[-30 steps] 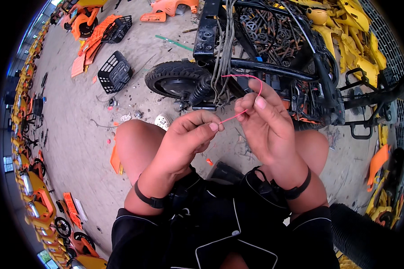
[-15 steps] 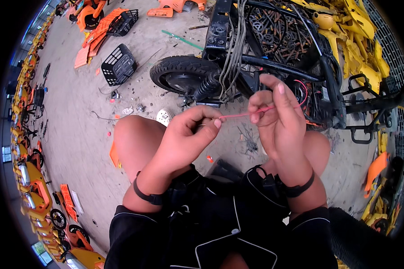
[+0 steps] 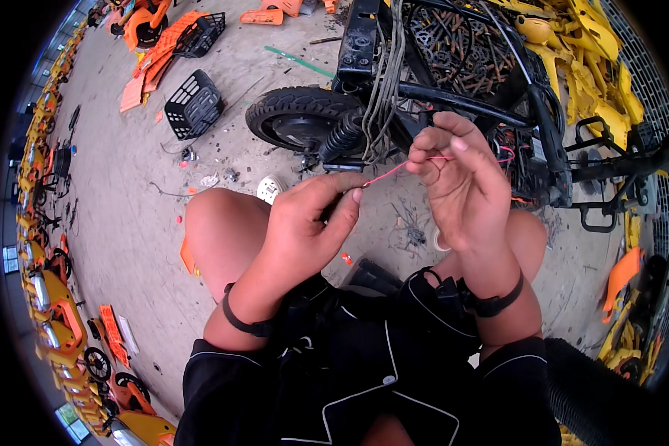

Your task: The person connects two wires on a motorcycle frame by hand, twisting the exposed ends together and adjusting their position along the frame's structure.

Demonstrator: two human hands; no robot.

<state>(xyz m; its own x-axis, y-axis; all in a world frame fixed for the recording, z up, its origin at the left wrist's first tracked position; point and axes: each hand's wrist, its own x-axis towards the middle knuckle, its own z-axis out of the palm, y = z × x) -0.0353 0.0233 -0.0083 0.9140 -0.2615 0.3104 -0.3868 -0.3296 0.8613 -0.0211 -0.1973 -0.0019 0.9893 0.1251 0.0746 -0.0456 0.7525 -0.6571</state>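
A thin pinkish-red wire (image 3: 386, 175) is stretched between my hands in front of the black vehicle frame. My left hand (image 3: 308, 223) pinches its left end between thumb and index finger. To the right and a little higher, my right hand (image 3: 464, 182) has the wire across its bent fingers and thumb, palm partly turned up. Beyond that hand the wire curves on toward the wiring of the frame (image 3: 468, 108); where it ends there is hidden. The wire's tip at my left fingertips is too small to make out.
The frame carries a black wheel (image 3: 293, 119), hanging grey cables (image 3: 385, 89) and a load of rusty metal parts (image 3: 461, 52). A black basket (image 3: 193, 104) and a green strip (image 3: 297, 61) lie on the floor. Yellow panels (image 3: 591, 74) pile up at the right.
My right hand has risen slightly and turned, so the wire between my hands now slants upward to the right. The red loop beyond my right hand looks smaller. My left hand keeps its pinch.
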